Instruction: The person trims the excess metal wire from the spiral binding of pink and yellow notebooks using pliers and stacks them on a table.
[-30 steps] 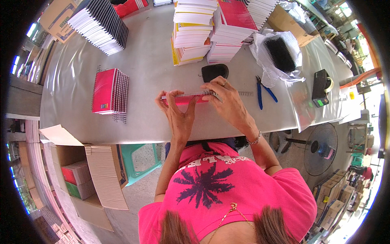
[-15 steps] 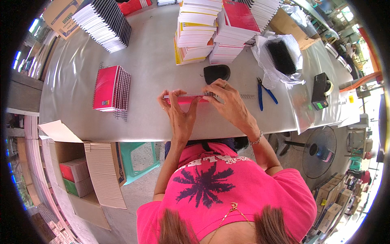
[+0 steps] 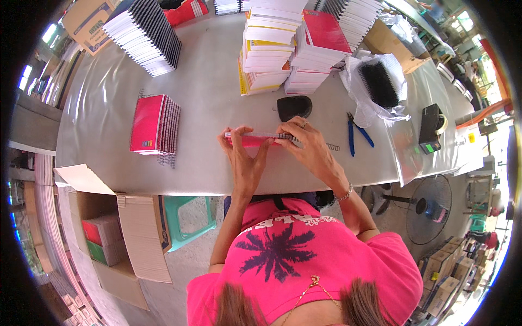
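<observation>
Near the table's front edge, a notebook with a pink-red cover (image 3: 253, 142) stands on edge between my hands. My left hand (image 3: 243, 157) grips its left part, thumb on the near cover and fingers over the top. With my right hand (image 3: 307, 144) I pinch a dark spiral binding coil (image 3: 333, 147) at the notebook's right end; the coil's free end sticks out to the right. How far the coil runs through the holes is hidden by my fingers. Just beyond my hands lies a black rounded pad (image 3: 294, 107). Blue-handled cutting pliers (image 3: 359, 134) lie to the right.
At left sits a stack of red spiral notebooks (image 3: 155, 125). Further back are a tall stack of black-coiled books (image 3: 145, 38) and unbound book stacks (image 3: 270, 49). Black coils (image 3: 379, 84) lie in white wrapping at right, near a tape dispenser (image 3: 430, 129). An open carton (image 3: 144, 239) stands below left.
Less of the coil sticks out to the right of my right hand than before. Both hands still hold the notebook and coil; the whole view has shifted slightly.
</observation>
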A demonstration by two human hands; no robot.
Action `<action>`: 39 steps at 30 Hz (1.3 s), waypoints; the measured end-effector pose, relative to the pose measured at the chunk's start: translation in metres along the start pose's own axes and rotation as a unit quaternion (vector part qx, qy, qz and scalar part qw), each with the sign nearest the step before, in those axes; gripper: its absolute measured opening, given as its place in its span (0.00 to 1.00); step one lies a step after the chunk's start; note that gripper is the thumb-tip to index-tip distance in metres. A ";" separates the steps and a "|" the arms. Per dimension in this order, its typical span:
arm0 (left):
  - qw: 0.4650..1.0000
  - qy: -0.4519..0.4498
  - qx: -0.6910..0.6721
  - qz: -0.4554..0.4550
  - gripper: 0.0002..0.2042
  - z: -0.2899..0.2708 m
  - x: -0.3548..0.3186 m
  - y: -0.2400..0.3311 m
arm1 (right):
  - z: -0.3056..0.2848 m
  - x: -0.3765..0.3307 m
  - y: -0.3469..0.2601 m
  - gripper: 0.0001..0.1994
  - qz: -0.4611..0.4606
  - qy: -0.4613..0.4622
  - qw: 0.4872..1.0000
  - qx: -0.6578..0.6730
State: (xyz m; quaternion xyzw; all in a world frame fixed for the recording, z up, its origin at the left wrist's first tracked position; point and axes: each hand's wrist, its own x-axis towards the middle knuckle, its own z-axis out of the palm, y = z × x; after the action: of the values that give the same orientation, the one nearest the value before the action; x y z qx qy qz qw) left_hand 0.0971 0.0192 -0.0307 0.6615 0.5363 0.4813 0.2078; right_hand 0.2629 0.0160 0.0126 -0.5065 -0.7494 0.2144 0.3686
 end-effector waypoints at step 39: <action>0.981 -0.064 -0.180 0.016 0.53 -0.013 0.021 -0.064 | -0.030 0.028 0.005 0.18 0.100 -0.271 0.899 0.328</action>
State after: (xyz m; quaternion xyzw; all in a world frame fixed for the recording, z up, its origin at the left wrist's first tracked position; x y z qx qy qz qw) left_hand 0.0523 0.0571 -0.0661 0.6511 0.4155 0.5300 0.3499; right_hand 0.2831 0.0424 0.0374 -0.3513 -0.6528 0.6130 0.2733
